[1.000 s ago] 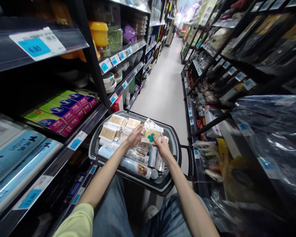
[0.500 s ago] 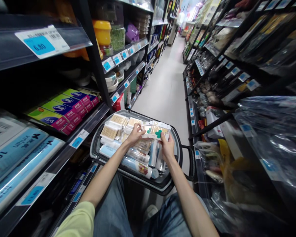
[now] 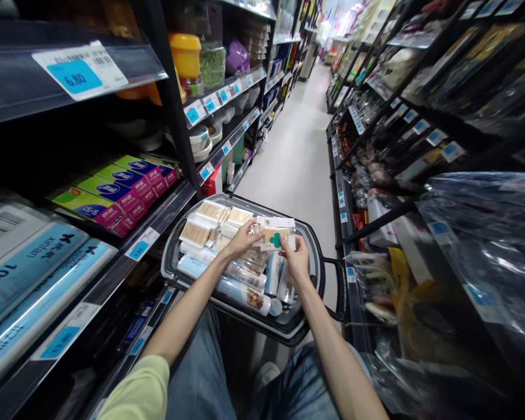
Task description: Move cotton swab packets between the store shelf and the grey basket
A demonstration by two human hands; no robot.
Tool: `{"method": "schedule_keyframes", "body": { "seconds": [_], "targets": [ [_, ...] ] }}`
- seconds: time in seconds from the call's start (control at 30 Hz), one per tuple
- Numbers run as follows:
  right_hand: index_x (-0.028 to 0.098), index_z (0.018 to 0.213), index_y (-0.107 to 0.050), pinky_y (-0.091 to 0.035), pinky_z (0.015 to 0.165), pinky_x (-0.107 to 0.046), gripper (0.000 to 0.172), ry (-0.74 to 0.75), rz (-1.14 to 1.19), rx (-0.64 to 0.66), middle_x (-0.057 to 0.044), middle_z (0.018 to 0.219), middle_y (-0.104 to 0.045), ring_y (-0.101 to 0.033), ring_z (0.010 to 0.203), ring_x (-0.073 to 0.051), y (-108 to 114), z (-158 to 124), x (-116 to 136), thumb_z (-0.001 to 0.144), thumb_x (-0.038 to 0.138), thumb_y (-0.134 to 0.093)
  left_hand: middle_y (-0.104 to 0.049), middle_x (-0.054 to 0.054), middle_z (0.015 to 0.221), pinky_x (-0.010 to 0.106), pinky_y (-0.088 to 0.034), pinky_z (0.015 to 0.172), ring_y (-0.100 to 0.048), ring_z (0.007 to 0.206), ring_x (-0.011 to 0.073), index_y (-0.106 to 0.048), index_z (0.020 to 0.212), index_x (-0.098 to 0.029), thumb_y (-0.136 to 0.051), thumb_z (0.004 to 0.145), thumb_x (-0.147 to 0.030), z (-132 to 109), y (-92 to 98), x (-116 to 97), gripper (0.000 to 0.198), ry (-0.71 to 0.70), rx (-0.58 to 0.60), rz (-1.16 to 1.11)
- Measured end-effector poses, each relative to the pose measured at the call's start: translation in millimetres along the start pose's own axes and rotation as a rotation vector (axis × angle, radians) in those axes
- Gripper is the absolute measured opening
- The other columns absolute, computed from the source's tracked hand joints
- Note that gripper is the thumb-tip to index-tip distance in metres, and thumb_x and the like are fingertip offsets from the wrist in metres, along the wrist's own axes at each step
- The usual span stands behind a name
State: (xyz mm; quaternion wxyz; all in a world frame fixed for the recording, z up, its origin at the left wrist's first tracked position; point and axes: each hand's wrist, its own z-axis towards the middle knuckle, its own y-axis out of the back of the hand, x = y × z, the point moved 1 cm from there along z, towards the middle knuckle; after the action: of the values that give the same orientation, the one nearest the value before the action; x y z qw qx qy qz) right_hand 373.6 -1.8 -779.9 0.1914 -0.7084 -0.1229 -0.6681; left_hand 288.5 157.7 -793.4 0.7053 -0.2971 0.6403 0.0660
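Note:
Both hands hold a small clear packet (image 3: 275,235) with a white header and a green clover mark, just above a grey shopping basket (image 3: 304,318). My left hand (image 3: 241,241) pinches the packet's left end. My right hand (image 3: 296,260) grips its right end from below. Under the hands the basket holds several packs of wooden sticks (image 3: 201,224) and rolled tubes (image 3: 240,290) in clear wrap.
Black shelves line both sides of a narrow aisle. The left shelf carries colourful boxes (image 3: 114,195), blue rolls (image 3: 30,268) and bowls, with blue price tags (image 3: 74,76). Plastic-bagged goods (image 3: 476,251) hang on the right. The pale floor (image 3: 297,151) runs ahead beyond the basket.
The packet has been lifted slightly and turned level between both hands, and the hands have closed in on its ends. The view has shifted a little to the right.

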Motion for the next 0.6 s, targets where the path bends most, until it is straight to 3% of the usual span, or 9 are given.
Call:
{"method": "schedule_keyframes", "body": {
  "seconds": [0.13, 0.23, 0.37, 0.6],
  "targets": [
    [0.021, 0.092, -0.064, -0.051, 0.058, -0.024, 0.044, 0.01, -0.014, 0.029, 0.002, 0.086, -0.068, -0.06, 0.071, -0.015, 0.4, 0.7, -0.8, 0.071, 0.055, -0.082, -0.07, 0.007, 0.106, 0.035, -0.052, 0.092, -0.066, 0.104, 0.0237, -0.06, 0.11, -0.018, -0.085, 0.071, -0.045, -1.4, -2.3, -2.6, 0.054, -0.012, 0.058, -0.007],
    [0.02, 0.093, -0.064, -0.052, 0.056, -0.024, 0.044, -0.009, 0.006, 0.04, 0.0, 0.088, -0.068, -0.062, 0.073, -0.016, 0.3, 2.1, -1.4, 0.072, 0.056, -0.081, -0.071, 0.007, 0.105, 0.034, -0.052, 0.092, -0.067, 0.102, 0.0227, -0.06, 0.108, -0.017, -0.085, 0.072, -0.046, -1.1, -2.4, -4.6, 0.053, -0.055, 0.034, -0.002],
    [0.022, 0.093, -0.059, -0.057, 0.056, -0.028, 0.048, -0.028, 0.089, -0.006, -0.002, 0.096, -0.069, -0.065, 0.077, -0.019, -1.3, 2.6, 0.5, 0.071, 0.058, -0.082, -0.071, 0.005, 0.099, 0.031, -0.055, 0.083, -0.068, 0.09, 0.0192, -0.059, 0.107, -0.018, -0.083, 0.074, -0.046, 1.5, 0.8, -3.3, 0.05, -0.111, -0.063, -0.028],
    [0.027, 0.101, -0.049, -0.061, 0.062, -0.031, 0.046, 0.013, 0.207, -0.286, -0.003, 0.11, -0.068, -0.071, 0.083, -0.019, 13.6, 14.6, -7.9, 0.076, 0.058, -0.073, -0.067, 0.0, 0.093, 0.024, -0.051, 0.056, -0.065, 0.066, 0.013, -0.048, 0.112, -0.023, -0.072, 0.082, -0.035, 6.4, 13.9, -6.4, 0.04, -0.053, -0.34, -0.229]
  ]
}}
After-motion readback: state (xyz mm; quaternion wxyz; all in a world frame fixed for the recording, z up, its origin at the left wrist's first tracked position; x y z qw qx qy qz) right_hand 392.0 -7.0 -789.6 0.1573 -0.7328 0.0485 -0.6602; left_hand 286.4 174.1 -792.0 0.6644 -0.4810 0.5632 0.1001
